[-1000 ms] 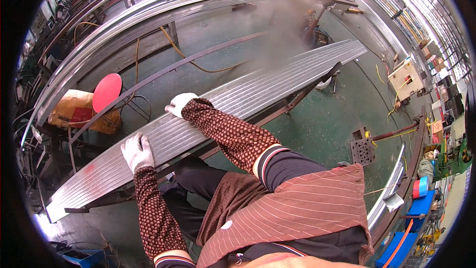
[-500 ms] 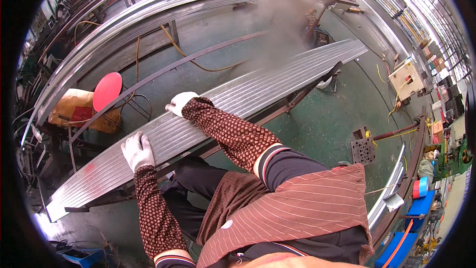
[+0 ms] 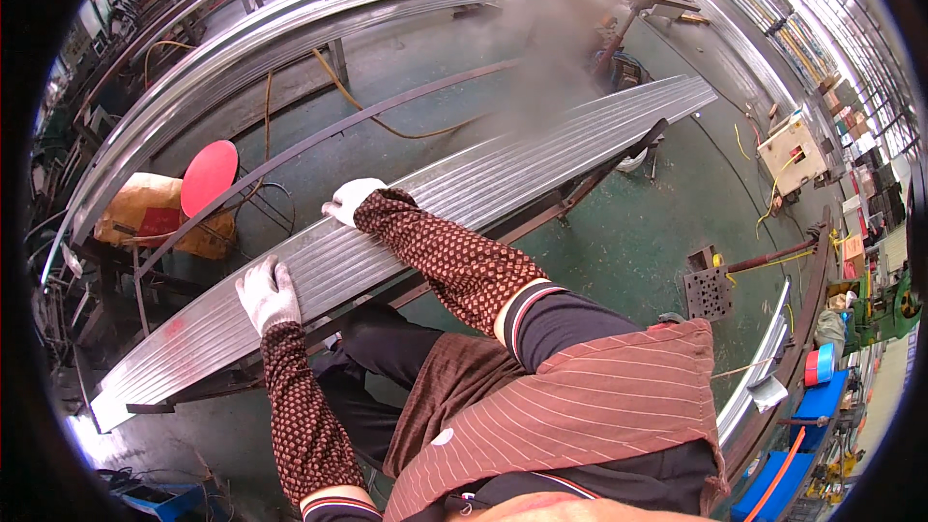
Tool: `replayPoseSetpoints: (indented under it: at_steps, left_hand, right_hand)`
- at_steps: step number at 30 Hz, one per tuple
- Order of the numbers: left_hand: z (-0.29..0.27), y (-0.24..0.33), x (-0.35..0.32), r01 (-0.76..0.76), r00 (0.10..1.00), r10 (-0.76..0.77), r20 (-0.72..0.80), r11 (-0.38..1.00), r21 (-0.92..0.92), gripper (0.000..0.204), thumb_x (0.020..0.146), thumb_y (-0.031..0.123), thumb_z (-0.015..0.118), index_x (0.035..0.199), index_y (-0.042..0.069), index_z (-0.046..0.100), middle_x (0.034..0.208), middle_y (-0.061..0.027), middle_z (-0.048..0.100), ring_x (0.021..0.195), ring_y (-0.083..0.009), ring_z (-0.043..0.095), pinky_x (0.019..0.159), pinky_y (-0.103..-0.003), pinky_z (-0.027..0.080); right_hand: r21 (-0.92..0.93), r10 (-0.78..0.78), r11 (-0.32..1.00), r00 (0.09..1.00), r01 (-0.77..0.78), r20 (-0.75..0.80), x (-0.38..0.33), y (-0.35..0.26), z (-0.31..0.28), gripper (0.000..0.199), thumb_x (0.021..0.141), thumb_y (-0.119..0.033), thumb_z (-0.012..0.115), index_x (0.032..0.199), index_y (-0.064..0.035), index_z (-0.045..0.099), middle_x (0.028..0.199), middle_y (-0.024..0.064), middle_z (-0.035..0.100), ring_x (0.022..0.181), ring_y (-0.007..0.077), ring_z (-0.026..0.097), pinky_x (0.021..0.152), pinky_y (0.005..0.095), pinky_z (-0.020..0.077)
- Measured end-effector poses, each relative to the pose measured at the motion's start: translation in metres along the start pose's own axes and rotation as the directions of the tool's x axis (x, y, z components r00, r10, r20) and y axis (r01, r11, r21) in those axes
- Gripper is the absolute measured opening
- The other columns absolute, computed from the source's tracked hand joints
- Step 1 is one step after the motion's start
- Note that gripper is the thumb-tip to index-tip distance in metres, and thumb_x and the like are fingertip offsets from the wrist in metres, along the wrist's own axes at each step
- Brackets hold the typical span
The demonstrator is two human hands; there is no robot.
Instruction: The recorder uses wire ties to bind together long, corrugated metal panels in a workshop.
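Left hand (image 3: 268, 296) lay on the metal strips (image 3: 541, 159), right hand (image 3: 355, 201) curled at their far edge, couldn't tell if either gripped; strips sat on a dark frame (image 3: 604, 171), even two-handed pressure seemed best.

Long, narrow metal strips (image 3: 474, 188), silvery-grey w/ shiny patches, lying flat side by side, packed tight; run diag. from lower L to upper R of frame, looking bowed. Faint reddish smear nr. lower-L end; far edge partly blurred R of ctr.
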State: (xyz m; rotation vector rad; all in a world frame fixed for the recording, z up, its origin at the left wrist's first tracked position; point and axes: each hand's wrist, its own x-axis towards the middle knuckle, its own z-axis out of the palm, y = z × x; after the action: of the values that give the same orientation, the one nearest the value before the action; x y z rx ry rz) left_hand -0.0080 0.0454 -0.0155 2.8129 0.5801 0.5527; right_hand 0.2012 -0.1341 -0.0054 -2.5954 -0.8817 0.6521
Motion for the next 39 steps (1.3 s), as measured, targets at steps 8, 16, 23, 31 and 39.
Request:
replayPoseSetpoints:
  at_steps: [8, 16, 23, 31, 39]
  left_hand:
    - [-0.001, 0.002, 0.0, -0.008, 1.0, 0.008, -0.024, 1.0, 0.003, 0.026, 0.098, 0.026, 0.065, 0.117, 0.01, 0.072, 0.116, -0.011, 0.072, 0.118, -0.0284, 0.062, 0.118, -0.048, 0.034]
    - [0.001, 0.0, -0.001, -0.018, 0.999, 0.018, -0.037, 1.0, 0.009, 0.026, 0.098, 0.028, 0.064, 0.117, 0.011, 0.072, 0.117, -0.0102, 0.071, 0.118, -0.028, 0.062, 0.118, -0.047, 0.033]
    - [0.003, 0.0, -0.001, -0.025, 0.999, 0.025, -0.026, 1.0, 0.011, 0.027, 0.098, 0.028, 0.064, 0.118, 0.011, 0.072, 0.117, -0.0103, 0.071, 0.118, -0.0281, 0.062, 0.118, -0.048, 0.033]
    - [0.002, -0.008, -0.002, -0.064, 0.995, 0.068, -0.074, 0.996, 0.056, 0.028, 0.097, 0.029, 0.062, 0.115, 0.01, 0.071, 0.114, -0.0102, 0.072, 0.116, -0.0286, 0.062, 0.114, -0.048, 0.036]
    - [0.0, -0.001, 0.001, -0.003, 1.0, 0.003, -0.006, 1.0, -0.011, 0.026, 0.098, 0.027, 0.064, 0.115, 0.009, 0.072, 0.112, -0.0112, 0.071, 0.116, -0.0296, 0.062, 0.116, -0.048, 0.034]
  right_hand:
    - [0.016, -0.013, 1.0, 1.0, 0.013, 0.005, -0.002, -0.001, -0.002, 0.057, 0.103, -0.056, 0.046, 0.118, -0.0098, 0.075, 0.122, 0.0127, 0.073, 0.117, 0.0314, 0.067, 0.102, 0.0447, 0.0509]
    - [0.013, -0.004, 1.0, 1.0, 0.004, 0.015, -0.001, -0.001, -0.003, 0.057, 0.103, -0.056, 0.047, 0.12, -0.0103, 0.075, 0.126, 0.0122, 0.073, 0.118, 0.0311, 0.067, 0.103, 0.0445, 0.0511]
    - [0.021, -0.004, 1.0, 1.0, 0.004, 0.018, -0.004, -0.001, -0.004, 0.058, 0.103, -0.056, 0.046, 0.12, -0.0091, 0.074, 0.125, 0.0138, 0.072, 0.119, 0.032, 0.067, 0.104, 0.0445, 0.05]
    - [-0.045, -0.038, 0.998, 0.999, 0.037, -0.015, 0.002, -0.005, 0.002, 0.06, 0.104, -0.058, 0.043, 0.118, -0.0097, 0.076, 0.121, 0.0141, 0.074, 0.117, 0.032, 0.068, 0.101, 0.0454, 0.0521]
    - [-0.002, 0.002, 1.0, 1.0, -0.002, 0.019, -0.004, -0.003, -0.004, 0.057, 0.104, -0.056, 0.045, 0.114, -0.0094, 0.076, 0.118, 0.0139, 0.074, 0.114, 0.0324, 0.068, 0.101, 0.045, 0.0508]
